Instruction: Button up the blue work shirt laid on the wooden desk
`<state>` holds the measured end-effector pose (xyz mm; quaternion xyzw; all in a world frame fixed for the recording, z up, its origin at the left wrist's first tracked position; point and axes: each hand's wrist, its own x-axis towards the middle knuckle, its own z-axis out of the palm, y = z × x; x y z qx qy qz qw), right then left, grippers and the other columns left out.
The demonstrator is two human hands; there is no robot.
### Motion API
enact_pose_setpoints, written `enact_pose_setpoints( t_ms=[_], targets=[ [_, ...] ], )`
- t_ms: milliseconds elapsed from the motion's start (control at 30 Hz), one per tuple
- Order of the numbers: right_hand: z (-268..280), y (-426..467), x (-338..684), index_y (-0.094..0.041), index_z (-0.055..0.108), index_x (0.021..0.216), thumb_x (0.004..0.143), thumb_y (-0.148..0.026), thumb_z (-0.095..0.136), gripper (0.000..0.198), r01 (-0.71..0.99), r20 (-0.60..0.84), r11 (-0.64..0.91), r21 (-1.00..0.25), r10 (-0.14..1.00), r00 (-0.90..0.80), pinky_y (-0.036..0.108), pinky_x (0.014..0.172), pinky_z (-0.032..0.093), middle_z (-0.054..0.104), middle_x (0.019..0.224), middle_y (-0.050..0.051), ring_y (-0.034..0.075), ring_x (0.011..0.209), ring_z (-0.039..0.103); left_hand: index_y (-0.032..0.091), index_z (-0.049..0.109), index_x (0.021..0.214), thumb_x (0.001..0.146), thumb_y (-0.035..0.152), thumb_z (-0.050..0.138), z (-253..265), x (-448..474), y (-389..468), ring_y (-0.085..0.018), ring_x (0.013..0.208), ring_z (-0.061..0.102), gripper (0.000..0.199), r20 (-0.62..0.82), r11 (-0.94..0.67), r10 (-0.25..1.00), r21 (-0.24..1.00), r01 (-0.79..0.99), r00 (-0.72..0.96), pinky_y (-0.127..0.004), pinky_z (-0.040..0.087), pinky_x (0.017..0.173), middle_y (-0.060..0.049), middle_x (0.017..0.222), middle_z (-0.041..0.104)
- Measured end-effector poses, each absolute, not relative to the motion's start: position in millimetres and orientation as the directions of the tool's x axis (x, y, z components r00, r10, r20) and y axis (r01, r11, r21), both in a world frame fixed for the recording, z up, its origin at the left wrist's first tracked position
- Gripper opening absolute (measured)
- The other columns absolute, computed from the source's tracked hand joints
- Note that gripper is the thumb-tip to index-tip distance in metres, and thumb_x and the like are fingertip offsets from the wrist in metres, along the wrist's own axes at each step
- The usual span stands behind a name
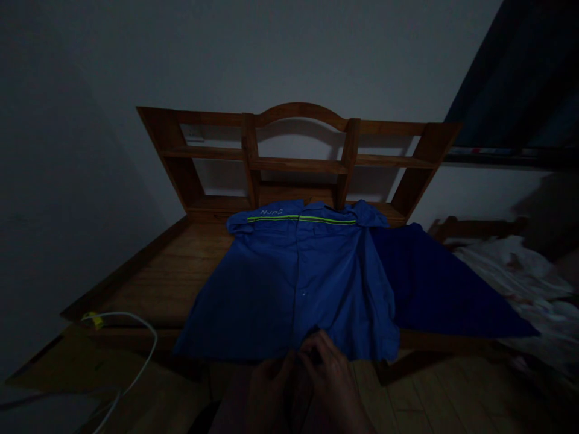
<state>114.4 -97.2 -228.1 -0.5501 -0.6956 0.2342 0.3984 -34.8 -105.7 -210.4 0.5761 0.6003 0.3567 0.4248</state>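
Observation:
A blue work shirt (266, 277) with a yellow-green stripe across the chest and white lettering lies spread face up on a wooden desk (158, 271). Its collar end is toward the shelf and its hem hangs at the front edge. My right hand (328, 367) is at the hem near the button placket, thumb and fingers pinched on the shirt's edge. Close beside it, my left hand (271, 380) has its fingers bent together at the same hem. The dim light hides the fine detail between the fingertips.
A wooden shelf unit (298, 163) stands along the desk's back. Dark blue cloth (434, 283) lies to the right of the shirt. Further right is a pale patterned cloth heap (520, 265). A white cable (154, 343) loops over the desk's left front edge. A dark curtain (520, 78) hangs upper right.

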Motion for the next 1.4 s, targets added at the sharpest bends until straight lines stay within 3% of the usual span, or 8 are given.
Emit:
enact_pose_setpoints(
  t_ms=[167, 333, 533, 800, 1133, 1400],
  targets=[
    [-227, -94, 113, -0.02, 0.054, 0.077, 0.083, -0.019, 0.053, 0.007, 0.463, 0.195, 0.173, -0.869, 0.981, 0.0, 0.02, 0.066, 0.04, 0.056, 0.077, -0.001, 0.011, 0.072, 0.055, 0.016, 0.07, 0.096, 0.064, 0.037, 0.062, -200, -31, -107, -0.028, 0.083, 0.062, 0.039, -0.061, 0.008, 0.995, 0.817, 0.577, 0.074, -0.034, 0.05, 0.07, -0.014, 0.09, 0.069],
    [-223, -98, 112, -0.019, 0.053, 0.078, 0.087, -0.02, 0.048, 0.01, 0.442, 0.227, 0.204, -0.873, 0.974, -0.002, 0.021, 0.068, 0.039, 0.055, 0.08, 0.0, 0.012, 0.076, 0.053, 0.016, 0.071, 0.096, 0.068, 0.038, 0.058, -217, -33, -103, -0.027, 0.079, 0.061, 0.038, -0.064, 0.013, 0.996, 0.788, 0.615, 0.062, -0.036, 0.051, 0.071, -0.013, 0.086, 0.069],
    [-222, -104, 108, -0.02, 0.053, 0.083, 0.09, -0.021, 0.044, 0.012, 0.428, 0.28, 0.255, -0.867, 0.96, -0.004, 0.022, 0.071, 0.038, 0.055, 0.084, 0.001, 0.012, 0.078, 0.052, 0.018, 0.065, 0.112, 0.07, 0.028, 0.052, -259, -48, -101, -0.028, 0.092, 0.059, 0.045, -0.057, -0.051, 0.99, 0.709, 0.703, 0.13, -0.04, 0.047, 0.083, -0.014, 0.099, 0.067],
    [-225, -102, 109, -0.02, 0.054, 0.08, 0.089, -0.023, 0.046, 0.012, 0.383, 0.257, 0.232, -0.894, 0.966, 0.015, 0.021, 0.07, 0.038, 0.055, 0.082, 0.001, 0.012, 0.077, 0.052, 0.02, 0.067, 0.107, 0.07, 0.042, 0.057, -246, -56, -98, -0.029, 0.094, 0.059, 0.044, -0.087, -0.02, 0.985, 0.797, 0.604, 0.148, -0.036, 0.047, 0.084, -0.012, 0.095, 0.068],
    [-229, -99, 106, -0.019, 0.056, 0.079, 0.086, -0.029, 0.051, 0.014, 0.315, 0.182, 0.147, -0.938, 0.98, 0.082, 0.021, 0.069, 0.039, 0.055, 0.078, 0.0, 0.012, 0.075, 0.052, 0.019, 0.07, 0.097, 0.064, 0.041, 0.064, -253, -52, -93, -0.029, 0.093, 0.059, 0.04, -0.15, 0.102, 0.986, 0.884, 0.456, 0.07, -0.039, 0.047, 0.084, -0.01, 0.089, 0.068],
    [-236, -96, 109, -0.018, 0.06, 0.077, 0.082, -0.049, 0.052, 0.032, 0.205, 0.119, 0.087, -0.975, 0.982, 0.147, 0.019, 0.057, 0.039, 0.057, 0.071, 0.0, 0.012, 0.067, 0.052, 0.021, 0.072, 0.094, 0.057, 0.036, 0.068, -228, -35, -104, -0.035, 0.1, 0.056, 0.04, -0.148, 0.134, 0.989, 0.876, 0.464, -0.007, -0.041, 0.046, 0.085, -0.013, 0.093, 0.067]
  ],
)
